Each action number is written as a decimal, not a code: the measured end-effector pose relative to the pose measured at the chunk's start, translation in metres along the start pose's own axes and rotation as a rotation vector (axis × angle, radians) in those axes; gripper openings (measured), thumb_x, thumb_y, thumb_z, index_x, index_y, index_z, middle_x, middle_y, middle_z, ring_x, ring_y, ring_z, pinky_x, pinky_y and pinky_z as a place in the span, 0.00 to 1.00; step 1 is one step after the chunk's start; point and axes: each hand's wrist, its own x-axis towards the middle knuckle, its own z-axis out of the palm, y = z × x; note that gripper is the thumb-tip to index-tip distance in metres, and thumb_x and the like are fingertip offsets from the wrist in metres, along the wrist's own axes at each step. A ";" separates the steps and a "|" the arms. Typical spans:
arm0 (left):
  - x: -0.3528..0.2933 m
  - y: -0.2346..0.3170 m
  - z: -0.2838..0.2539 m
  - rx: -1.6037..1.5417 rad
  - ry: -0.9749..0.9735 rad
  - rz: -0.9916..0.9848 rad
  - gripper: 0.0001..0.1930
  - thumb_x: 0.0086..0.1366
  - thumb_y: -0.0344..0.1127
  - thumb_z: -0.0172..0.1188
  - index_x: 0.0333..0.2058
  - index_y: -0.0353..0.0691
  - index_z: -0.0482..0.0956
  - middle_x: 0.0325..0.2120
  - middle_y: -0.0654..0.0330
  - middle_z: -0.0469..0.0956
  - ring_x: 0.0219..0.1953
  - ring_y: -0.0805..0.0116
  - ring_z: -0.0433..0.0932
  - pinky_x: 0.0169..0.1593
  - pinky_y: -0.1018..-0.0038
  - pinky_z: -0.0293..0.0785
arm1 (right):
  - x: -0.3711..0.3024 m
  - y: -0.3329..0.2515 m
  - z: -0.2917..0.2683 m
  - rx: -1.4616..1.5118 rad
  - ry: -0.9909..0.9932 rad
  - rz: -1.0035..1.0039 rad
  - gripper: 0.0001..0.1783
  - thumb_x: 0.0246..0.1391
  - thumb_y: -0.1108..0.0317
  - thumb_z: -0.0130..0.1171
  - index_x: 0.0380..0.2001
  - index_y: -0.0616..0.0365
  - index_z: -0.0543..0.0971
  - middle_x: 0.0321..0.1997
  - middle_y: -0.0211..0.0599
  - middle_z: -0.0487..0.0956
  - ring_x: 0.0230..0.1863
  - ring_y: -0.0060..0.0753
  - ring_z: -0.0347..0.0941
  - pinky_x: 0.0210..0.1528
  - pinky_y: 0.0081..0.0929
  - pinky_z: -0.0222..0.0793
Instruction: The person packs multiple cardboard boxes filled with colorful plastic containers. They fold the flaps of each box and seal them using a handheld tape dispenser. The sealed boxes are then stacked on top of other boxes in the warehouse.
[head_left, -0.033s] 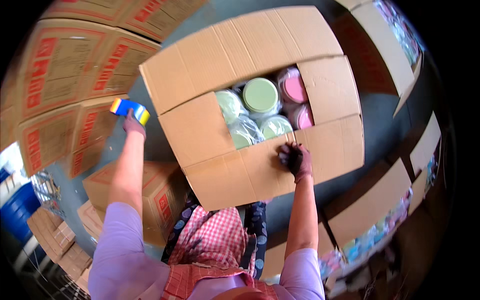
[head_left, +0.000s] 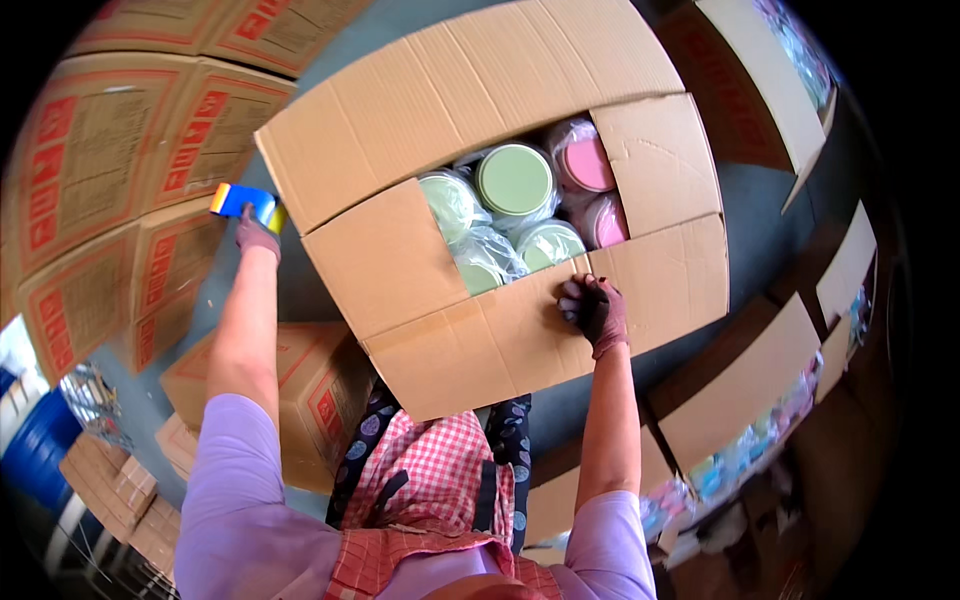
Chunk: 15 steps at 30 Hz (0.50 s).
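Note:
A large open cardboard box [head_left: 470, 340] stands in front of me. Its flaps lie folded inward around a central gap. Through the gap show several round containers in clear plastic bags, with green lids [head_left: 515, 180] and pink lids [head_left: 588, 165]. My left hand [head_left: 258, 238], in a dark glove, is closed around a blue and yellow tape dispenser [head_left: 236, 201], held out left of the box. My right hand [head_left: 596, 312], gloved too, rests on the near flap close to its inner edge. Its fingers are curled in, and whatever they may hold is hidden.
Printed cartons [head_left: 100, 140] are stacked at the left. A closed carton [head_left: 280, 390] stands near my left side. Open boxes with bagged goods [head_left: 740, 460] line the right. A blue drum [head_left: 40, 450] is at the lower left.
The tape dispenser and my left hand have shifted slightly left and upward. The whole view has moved a little; my right hand stays on the near flap.

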 end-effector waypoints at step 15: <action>-0.170 -0.084 0.034 0.113 -0.406 -0.157 0.10 0.54 0.38 0.49 0.30 0.38 0.73 0.25 0.62 0.72 0.26 0.72 0.71 0.31 0.77 0.68 | -0.004 -0.007 -0.020 0.013 0.171 0.049 0.10 0.46 0.63 0.45 0.21 0.59 0.70 0.16 0.40 0.71 0.14 0.38 0.66 0.14 0.30 0.60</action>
